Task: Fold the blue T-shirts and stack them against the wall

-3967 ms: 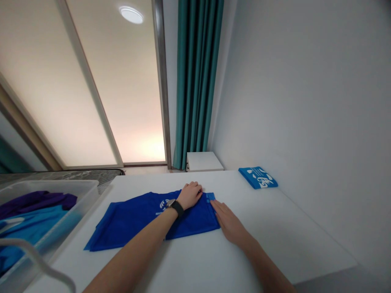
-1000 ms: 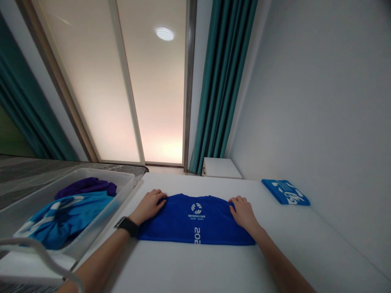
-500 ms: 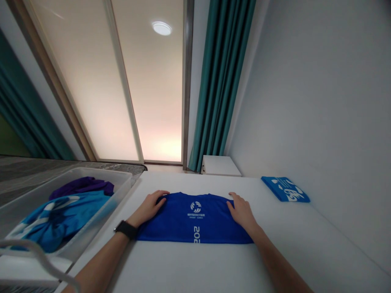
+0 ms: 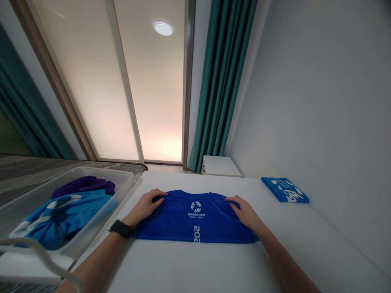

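A blue T-shirt [image 4: 171, 221] with a white round logo and part of a number lies folded in a wide strip on the white table [image 4: 189, 268]. My left hand [image 4: 149, 205], with a dark watch on its wrist, has curved fingers and thumb on the shirt's upper left shoulder. At the upper right shoulder, my right hand [image 4: 242, 209] holds the cloth between bent fingers and thumb. Slight creases run through the fabric near both hands. The fingertips' undersides are hidden.
At the left stands a translucent bin [image 4: 122, 179] with a light blue garment [image 4: 70, 211] and a purple garment [image 4: 88, 185]. A folded blue printed garment [image 4: 285, 190] lies by the wall at the right. A grey cable [image 4: 42, 256] crosses the lower left.
My right hand has shifted inward along the shoulder edge, and its fingers have drawn in. The left hand has moved slightly left. The shirt's top edge sits a little higher and more creased.
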`<state>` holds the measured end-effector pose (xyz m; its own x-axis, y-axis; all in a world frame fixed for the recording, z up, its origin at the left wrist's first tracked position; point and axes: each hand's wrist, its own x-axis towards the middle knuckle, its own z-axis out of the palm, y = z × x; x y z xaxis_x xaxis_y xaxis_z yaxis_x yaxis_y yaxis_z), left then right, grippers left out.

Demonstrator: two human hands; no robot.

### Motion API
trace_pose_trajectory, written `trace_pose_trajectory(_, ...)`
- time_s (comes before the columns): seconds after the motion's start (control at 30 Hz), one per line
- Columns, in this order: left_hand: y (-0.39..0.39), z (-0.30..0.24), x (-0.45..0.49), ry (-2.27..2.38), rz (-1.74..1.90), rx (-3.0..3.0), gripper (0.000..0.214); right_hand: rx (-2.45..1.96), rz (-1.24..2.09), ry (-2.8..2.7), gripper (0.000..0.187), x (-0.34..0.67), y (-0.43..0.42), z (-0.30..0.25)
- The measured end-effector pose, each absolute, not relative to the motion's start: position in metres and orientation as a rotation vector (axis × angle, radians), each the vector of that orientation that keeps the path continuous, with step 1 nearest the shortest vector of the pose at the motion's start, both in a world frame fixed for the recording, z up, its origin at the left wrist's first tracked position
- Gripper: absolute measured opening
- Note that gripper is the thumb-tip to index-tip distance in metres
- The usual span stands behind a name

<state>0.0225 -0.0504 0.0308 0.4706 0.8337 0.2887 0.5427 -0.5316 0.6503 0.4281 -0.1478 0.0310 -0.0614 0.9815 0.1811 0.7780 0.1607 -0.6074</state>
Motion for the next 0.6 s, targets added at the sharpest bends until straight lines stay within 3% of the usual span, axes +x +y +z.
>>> trace_pose_trajectory(0.23,-0.070,0.050,0.010,1.127,0.806,2.380,0.026,-1.598,0.498,-1.863,0.038,0.429,-0.172,0.040)
trace_pose_trajectory(0.6,-0.107,0.034,-0.012,1.172,0.759,2.619,0.020,-1.682,0.253,-1.980,0.014,0.435,-0.205,0.033)
